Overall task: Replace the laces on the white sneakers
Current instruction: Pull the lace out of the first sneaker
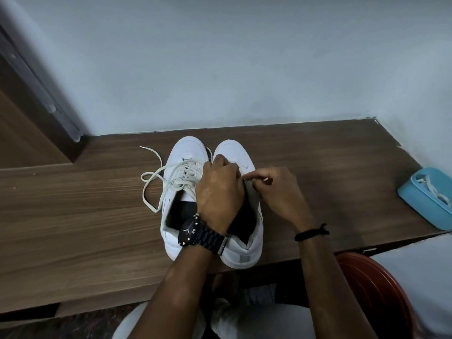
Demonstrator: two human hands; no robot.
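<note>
At six o'clock, nearest us, we see pale trousers (244, 321) and, toward five o'clock, the rim of a red plastic stool (374, 289). Both forearms reach up from there onto the wooden table (73, 216).

On the left wrist sits a black watch (195, 234); the right wrist carries a black cord band (311, 233).

At the centre of the table stand the two white sneakers, side by side and touching, heels toward us, toes at twelve o'clock near the wall (244, 69). The left sneaker (183, 152) is laced with an off-white lace (156, 172), whose loose ends loop out over the table toward nine o'clock. The right sneaker (234, 149) lies mostly under our hands.

The left hand (220, 189) is curled over the front of the right sneaker, knuckles up; what its fingers grip underneath we cannot tell. The right hand (278, 189) pinches a thin lace end (264, 179) between thumb and forefinger, just above the sneaker's tongue (the tip pokes out toward three o'clock).

At three o'clock, well apart from the sneakers and at the table's edge, sits a light blue box (411, 199) with white laces (435, 189) lying in it.

At ten o'clock, a brown wooden door frame (31, 118) meets the wall.
</note>
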